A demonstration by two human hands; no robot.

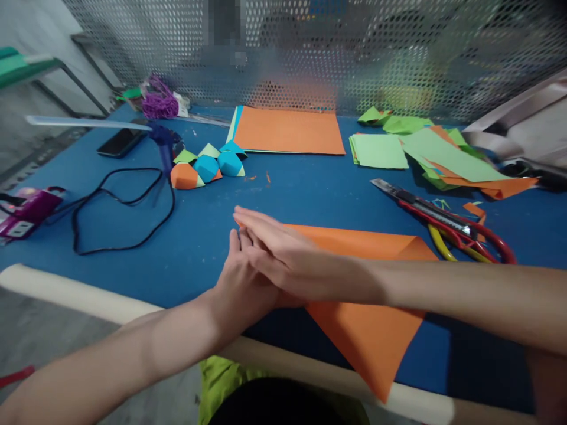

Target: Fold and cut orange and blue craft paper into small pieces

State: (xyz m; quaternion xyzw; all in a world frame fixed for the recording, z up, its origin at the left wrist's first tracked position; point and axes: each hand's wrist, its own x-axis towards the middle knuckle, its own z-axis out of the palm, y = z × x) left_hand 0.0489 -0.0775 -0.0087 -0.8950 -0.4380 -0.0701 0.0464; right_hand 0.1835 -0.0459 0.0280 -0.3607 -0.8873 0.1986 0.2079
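Observation:
An orange paper sheet point(367, 336) lies slantwise before me, bent over along its far edge, with one corner past the table's front edge. My right hand point(283, 245) lies flat across its left end, fingers stretched out and together. Partly beneath it, my left hand point(245, 274) is closed against the same end of the paper; several of its fingers are hidden. A little orange shows at the right fingertips. To the right are a red-and-black utility knife point(434, 212) with its blade out and scissors point(443, 242) with yellow-and-red handles under it.
A blue glue gun point(163, 144) with its cord stands left, beside folded paper pieces point(207, 168) and a phone point(121, 141). Behind are stacked orange sheets point(290, 130), green squares point(378, 150), paper scraps point(456, 156) and purple twine point(159, 100). A perforated metal panel point(283, 77) backs the table.

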